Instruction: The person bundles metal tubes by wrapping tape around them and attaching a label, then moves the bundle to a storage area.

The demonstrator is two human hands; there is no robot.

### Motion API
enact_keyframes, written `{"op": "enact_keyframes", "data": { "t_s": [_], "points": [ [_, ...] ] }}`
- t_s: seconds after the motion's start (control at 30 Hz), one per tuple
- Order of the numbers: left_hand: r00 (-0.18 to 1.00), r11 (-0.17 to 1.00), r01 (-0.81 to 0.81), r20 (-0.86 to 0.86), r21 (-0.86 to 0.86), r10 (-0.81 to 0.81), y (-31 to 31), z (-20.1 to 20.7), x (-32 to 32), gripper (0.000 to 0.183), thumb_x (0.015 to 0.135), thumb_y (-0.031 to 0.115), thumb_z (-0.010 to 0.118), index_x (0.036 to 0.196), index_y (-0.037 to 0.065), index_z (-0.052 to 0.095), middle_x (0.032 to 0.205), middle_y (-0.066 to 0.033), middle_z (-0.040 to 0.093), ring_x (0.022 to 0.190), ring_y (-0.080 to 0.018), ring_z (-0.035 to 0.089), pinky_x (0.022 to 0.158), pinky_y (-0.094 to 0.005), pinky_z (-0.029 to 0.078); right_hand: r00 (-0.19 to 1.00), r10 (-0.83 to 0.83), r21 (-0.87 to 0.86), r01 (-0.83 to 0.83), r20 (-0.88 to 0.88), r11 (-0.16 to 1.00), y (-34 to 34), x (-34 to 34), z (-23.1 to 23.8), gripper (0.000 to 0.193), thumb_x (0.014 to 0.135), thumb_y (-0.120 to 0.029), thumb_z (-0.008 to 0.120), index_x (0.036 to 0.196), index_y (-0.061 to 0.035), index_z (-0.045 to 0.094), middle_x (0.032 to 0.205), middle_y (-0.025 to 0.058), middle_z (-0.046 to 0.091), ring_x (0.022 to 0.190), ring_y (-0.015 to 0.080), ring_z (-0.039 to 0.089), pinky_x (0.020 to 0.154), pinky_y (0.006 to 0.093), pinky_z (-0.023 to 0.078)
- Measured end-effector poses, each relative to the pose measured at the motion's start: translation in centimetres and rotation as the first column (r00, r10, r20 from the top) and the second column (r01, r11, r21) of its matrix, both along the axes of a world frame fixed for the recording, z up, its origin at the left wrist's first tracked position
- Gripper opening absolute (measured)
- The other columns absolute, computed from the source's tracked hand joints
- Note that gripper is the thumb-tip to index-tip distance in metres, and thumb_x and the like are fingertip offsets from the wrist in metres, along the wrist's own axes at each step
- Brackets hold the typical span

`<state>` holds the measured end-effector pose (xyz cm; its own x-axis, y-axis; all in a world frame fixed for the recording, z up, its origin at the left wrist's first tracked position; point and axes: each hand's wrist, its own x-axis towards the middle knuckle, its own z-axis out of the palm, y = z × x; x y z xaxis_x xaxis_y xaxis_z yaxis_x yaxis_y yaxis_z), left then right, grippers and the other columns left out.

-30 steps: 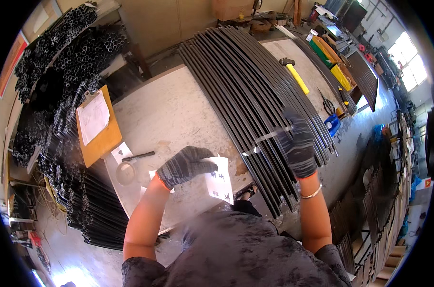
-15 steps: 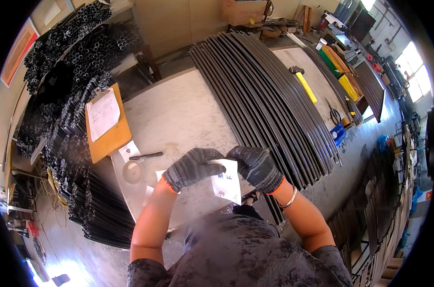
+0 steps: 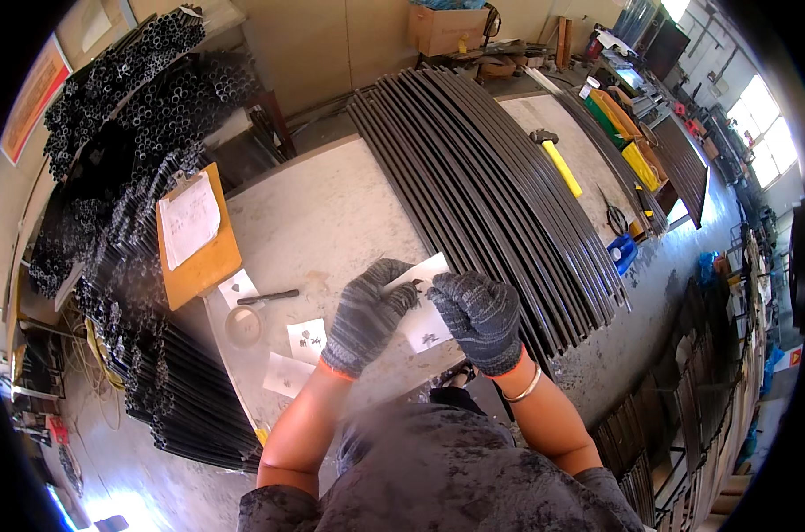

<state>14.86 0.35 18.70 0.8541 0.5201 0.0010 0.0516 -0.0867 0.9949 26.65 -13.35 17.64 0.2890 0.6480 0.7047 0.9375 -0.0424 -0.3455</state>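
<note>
In dark striped knit gloves with orange cuffs, my left hand (image 3: 367, 315) and my right hand (image 3: 480, 319) hold a white paper slip (image 3: 427, 330) between them, over the table's near edge. The left fingers pinch its left side and the right fingers its right side. Handwritten dark marks show on the slip. Left of my left hand, a marked slip (image 3: 307, 340) and another paper piece (image 3: 287, 375) lie on the pale table (image 3: 323, 199). Farther left are a black marker pen (image 3: 269, 297), a ring-shaped tape roll (image 3: 243, 326) and a small slip (image 3: 238, 288).
A row of dark metal tubes (image 3: 482, 195) crosses the table on the right. Beyond it lie a yellow-handled hammer (image 3: 562, 168), a black-handled tool (image 3: 615, 219) and a blue container (image 3: 623, 253). A clipboard (image 3: 225, 257) with papers sits at the table's left edge, beside stacked tubes (image 3: 145, 124).
The paper slip has tilted and risen slightly between my hands. My left hand has shifted right, uncovering the slips on the table. My right fingers have curled over the paper's right side.
</note>
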Motion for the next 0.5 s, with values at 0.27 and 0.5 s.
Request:
{"op": "enact_keyframes", "data": {
  "t_s": [0.27, 0.5],
  "points": [
    [0.998, 0.999, 0.016, 0.060, 0.033, -0.018, -0.8, 0.1, -0.6, 0.018, 0.092, 0.004, 0.053, 0.109, 0.001, 0.055, 0.092, -0.0025, 0.060, 0.086, -0.0089, 0.053, 0.079, -0.0234, 0.044, 0.991, 0.130, -0.098, -0.127, 0.028, 0.987, -0.5, -0.6, 0.9, 0.020, 0.073, 0.000, 0.068, 0.093, -0.0033, 0.065, 0.074, 0.0119, 0.065, 0.060, 0.0277, 0.062, 0.052, 0.0339, 0.049],
    [0.994, 0.997, 0.050, 0.097, -0.059, -0.044, -1.3, 0.5, -1.1, 0.022, 0.090, 0.004, 0.054, 0.112, 0.000, 0.056, 0.100, -0.0054, 0.062, 0.092, -0.0109, 0.056, 0.085, -0.0249, 0.044, 0.996, 0.091, -0.084, -0.090, 0.008, 0.992, -0.8, -0.8, 0.1, 0.026, 0.074, -0.010, 0.066, 0.099, -0.0069, 0.063, 0.074, 0.0077, 0.060, 0.064, 0.0253, 0.058, 0.055, 0.0376, 0.044]
  ]
}}
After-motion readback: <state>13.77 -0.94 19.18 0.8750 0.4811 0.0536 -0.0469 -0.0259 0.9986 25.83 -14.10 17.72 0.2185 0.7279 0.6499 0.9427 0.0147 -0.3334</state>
